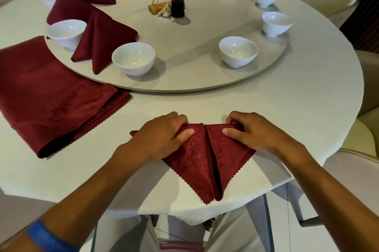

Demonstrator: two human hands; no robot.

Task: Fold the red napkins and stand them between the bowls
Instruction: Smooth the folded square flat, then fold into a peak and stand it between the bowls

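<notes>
Leftmost, a stack of unfolded napkins [51,96] is kept flat on the bench [266,108], near the working spot so the next cloth can be drawn without reaching across. Beyond it, on the raised turntable [184,71], folded napkins [102,42] are already stood between the bowls [133,58] on the left arc (probably the finished part of the circle), while the bowls on the right arc are seen with open gaps between them. At the near edge of the bench, the napkin being folded [205,153] is laid as a downward-pointing triangle whose tip hangs over the rim. Its left upper corner is pressed by the left hand [162,139], fingers curled over the cloth's top edge and thumb flat on the fabric; the right upper corner is pinched by the right hand [252,133], thumb on top and fingers tucked behind. Both corners are judged to be held so the centre crease stays aligned. Open room for standing it is offered between the two nearest bowls, directly ahead.
</notes>
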